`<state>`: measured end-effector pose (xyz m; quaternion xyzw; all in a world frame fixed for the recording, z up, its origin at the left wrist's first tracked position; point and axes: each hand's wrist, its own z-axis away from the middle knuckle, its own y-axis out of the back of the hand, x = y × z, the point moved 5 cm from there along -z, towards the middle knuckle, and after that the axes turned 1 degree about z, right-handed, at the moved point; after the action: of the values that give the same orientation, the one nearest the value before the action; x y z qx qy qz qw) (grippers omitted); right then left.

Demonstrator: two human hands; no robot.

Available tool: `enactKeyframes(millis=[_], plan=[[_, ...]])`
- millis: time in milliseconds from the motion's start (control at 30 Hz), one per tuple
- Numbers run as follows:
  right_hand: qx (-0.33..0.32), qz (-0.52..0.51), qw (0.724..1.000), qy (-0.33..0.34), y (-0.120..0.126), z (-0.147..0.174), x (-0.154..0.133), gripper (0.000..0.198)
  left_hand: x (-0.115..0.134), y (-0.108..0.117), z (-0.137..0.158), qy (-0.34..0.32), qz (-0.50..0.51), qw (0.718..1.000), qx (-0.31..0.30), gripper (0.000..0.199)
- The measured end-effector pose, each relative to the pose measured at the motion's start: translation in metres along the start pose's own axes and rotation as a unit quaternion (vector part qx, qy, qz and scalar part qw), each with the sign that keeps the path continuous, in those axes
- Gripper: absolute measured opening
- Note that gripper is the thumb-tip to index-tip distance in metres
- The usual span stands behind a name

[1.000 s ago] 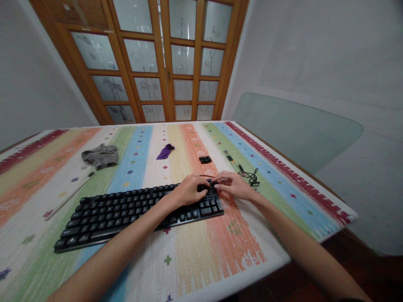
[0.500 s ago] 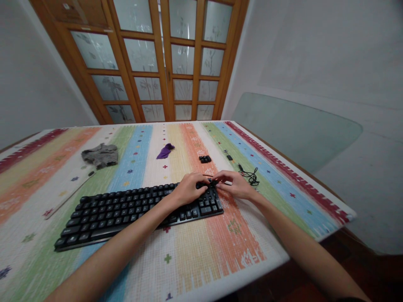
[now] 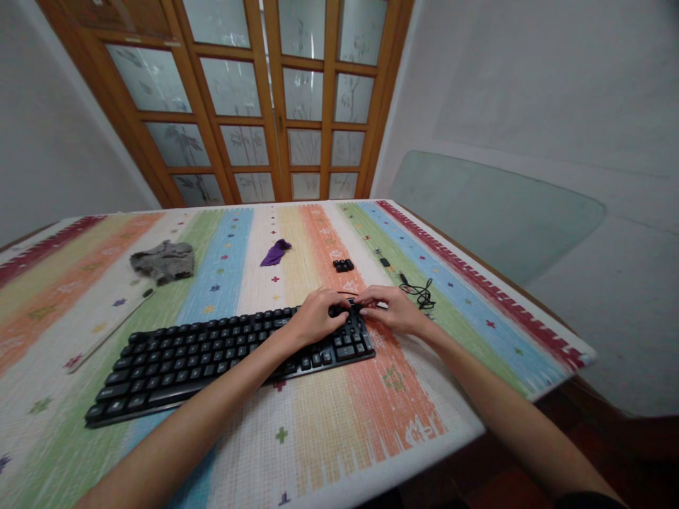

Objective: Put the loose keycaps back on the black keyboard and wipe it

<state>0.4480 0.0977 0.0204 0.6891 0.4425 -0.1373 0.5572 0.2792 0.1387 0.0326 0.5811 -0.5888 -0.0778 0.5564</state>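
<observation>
A black keyboard (image 3: 212,350) lies at a slant across the striped cloth, its right end under my hands. My left hand (image 3: 320,316) rests on the far right part of the keyboard, fingers curled over the far edge and thumb on the keys. My right hand (image 3: 393,309) is at the keyboard's far right corner, its thumb and fingers pinched together close to my left fingertips. What the right fingers pinch is too small and dark to make out. Just beyond the hands sits a small cluster of loose black keycaps (image 3: 344,265).
A coiled black cable (image 3: 421,291) lies right of my right hand, with a small black piece (image 3: 385,262) beyond it. Farther back are a purple cloth (image 3: 276,252) and a grey fluffy cloth (image 3: 163,262). A thin white stick with a dark tip (image 3: 110,332) lies left of the keyboard.
The view has shifted slightly. My right hand's fingers have changed position a little at the keyboard's corner; my left hand stays in place on the keyboard.
</observation>
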Motion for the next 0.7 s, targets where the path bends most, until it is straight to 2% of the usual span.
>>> enactKeyframes(millis=[433,700], plan=[[0.008,0.09,0.994,0.069,-0.001,0.0,-0.012,0.016,0.0,-0.006,0.002,-0.04,-0.009,0.999,-0.01,0.006],[-0.004,0.122,0.991,0.063,-0.003,0.001,-0.013,0.014,0.003,-0.012,-0.001,-0.101,-0.062,0.992,-0.036,0.011]])
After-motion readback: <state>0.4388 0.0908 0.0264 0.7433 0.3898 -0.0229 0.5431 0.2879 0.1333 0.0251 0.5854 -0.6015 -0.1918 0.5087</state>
